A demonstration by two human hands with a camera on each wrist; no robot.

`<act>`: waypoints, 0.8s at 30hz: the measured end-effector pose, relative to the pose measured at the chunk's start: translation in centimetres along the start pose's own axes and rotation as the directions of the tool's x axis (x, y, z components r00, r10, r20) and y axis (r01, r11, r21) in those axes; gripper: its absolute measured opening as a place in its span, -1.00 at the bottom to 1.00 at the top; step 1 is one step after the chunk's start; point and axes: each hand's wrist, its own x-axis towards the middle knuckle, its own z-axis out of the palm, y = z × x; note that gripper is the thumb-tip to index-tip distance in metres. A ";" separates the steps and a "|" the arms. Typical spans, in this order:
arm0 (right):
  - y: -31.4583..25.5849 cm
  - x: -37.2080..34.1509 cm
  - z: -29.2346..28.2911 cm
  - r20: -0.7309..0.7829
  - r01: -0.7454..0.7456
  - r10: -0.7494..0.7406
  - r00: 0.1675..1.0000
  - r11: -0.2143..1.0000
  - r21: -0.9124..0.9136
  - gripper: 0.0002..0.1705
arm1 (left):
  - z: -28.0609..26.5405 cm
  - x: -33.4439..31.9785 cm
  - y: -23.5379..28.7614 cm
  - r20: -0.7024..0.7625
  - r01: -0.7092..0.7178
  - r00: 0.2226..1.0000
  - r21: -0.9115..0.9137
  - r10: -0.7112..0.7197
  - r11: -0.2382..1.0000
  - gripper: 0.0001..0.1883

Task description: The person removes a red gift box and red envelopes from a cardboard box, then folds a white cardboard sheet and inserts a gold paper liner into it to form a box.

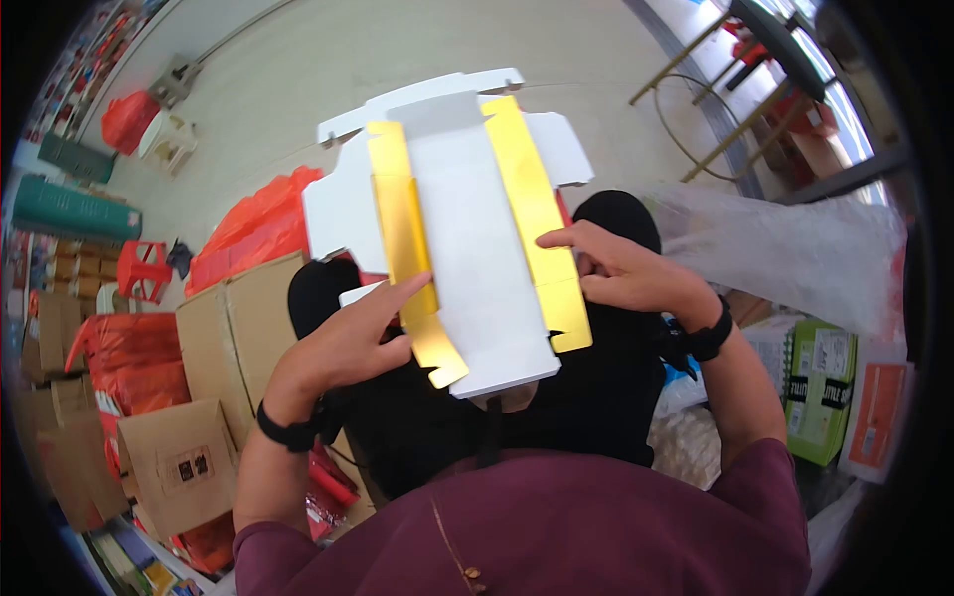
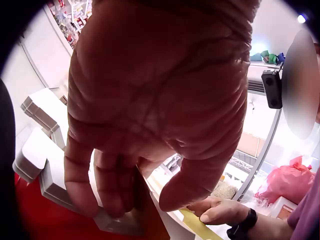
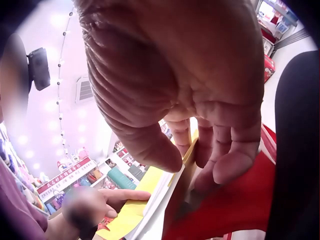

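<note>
An unfolded white cardboard box (image 1: 462,209) lies across the person's lap, with a gold strip along each long side. On the left gold strip (image 1: 399,228), which is partly folded up, the left hand (image 1: 348,333) lays its index finger, with the thumb at the outer edge. The right hand (image 1: 631,268) grips the right gold strip (image 1: 532,199), index finger on top and other fingers bent at the outer edge. In the left wrist view the left hand (image 2: 160,100) has thumb and fingers around a panel. The right wrist view shows the right hand (image 3: 185,90) pinching the board edge.
Brown cartons (image 1: 179,457) and red bags (image 1: 258,223) stand at the left. On the right are clear plastic wrap (image 1: 785,258), a green package (image 1: 820,392) and a stool (image 1: 780,50). A red stool (image 1: 144,268) stands at the far left.
</note>
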 end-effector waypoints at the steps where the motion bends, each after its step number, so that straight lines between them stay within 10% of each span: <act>1: 0.0 -0.3 0.1 -0.004 0.003 -0.003 1.000 1.000 0.003 -0.29 | 0.0 0.0 -0.1 0.002 0.003 1.000 0.002 -0.003 1.000 -0.20; 19: 0.4 -1.0 0.6 0.136 0.117 -0.116 0.984 0.993 -0.002 -0.10 | 0.9 -0.8 -0.4 -0.014 0.114 0.992 -0.248 -0.122 0.962 -0.35; 24: -0.5 -1.4 0.4 0.228 -0.063 -0.020 0.973 0.934 0.352 -0.16 | 1.8 -0.2 -1.4 -0.154 0.056 0.984 -0.188 -0.086 0.981 -0.68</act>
